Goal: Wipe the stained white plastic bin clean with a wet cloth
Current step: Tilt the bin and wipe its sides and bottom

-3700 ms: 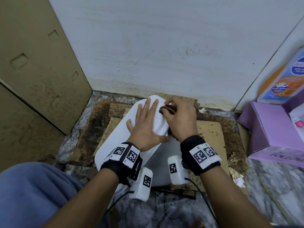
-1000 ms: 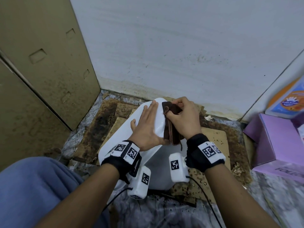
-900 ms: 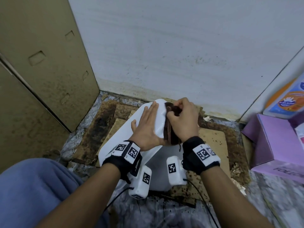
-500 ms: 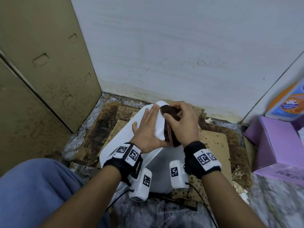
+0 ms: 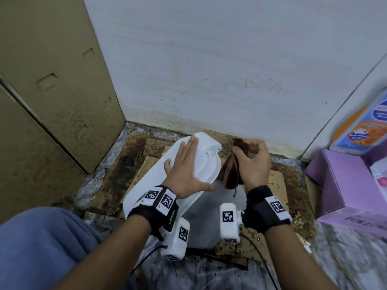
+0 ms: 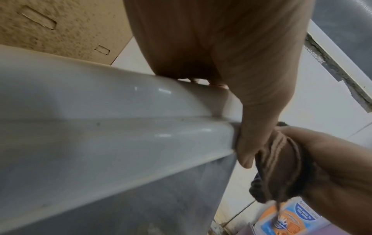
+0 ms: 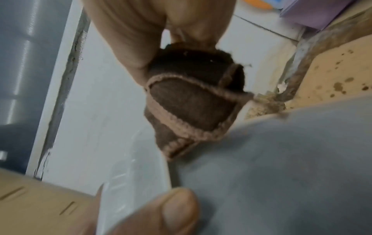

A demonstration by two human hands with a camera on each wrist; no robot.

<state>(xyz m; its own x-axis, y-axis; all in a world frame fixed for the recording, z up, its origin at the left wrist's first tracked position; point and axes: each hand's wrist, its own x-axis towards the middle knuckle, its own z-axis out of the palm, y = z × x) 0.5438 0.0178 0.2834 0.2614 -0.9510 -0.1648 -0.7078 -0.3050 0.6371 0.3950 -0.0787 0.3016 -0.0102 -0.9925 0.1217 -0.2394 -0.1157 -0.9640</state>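
The white plastic bin (image 5: 155,181) lies tilted on stained cardboard in a floor corner; its grey-white side (image 6: 100,135) fills the left wrist view. My left hand (image 5: 184,164) lies flat on its upper face, fingers straight, thumb over the edge. My right hand (image 5: 251,162) grips a folded brown cloth (image 5: 230,172) with a tan stitched hem (image 7: 191,101), held just off the bin's right edge. The cloth hangs down beside the bin's side. A small brown mark (image 5: 212,152) shows near the bin's top corner.
A tall cardboard panel (image 5: 52,80) stands at the left and a white wall (image 5: 230,70) behind. A purple box (image 5: 345,191) and an orange-blue packet (image 5: 364,126) sit at the right. Soiled cardboard sheets (image 5: 129,164) cover the floor. My blue-clad knee (image 5: 41,248) is at lower left.
My right hand has pulled the cloth off the bin's top edge and moved it right, away from the left hand. The left hand stays flat on the bin.
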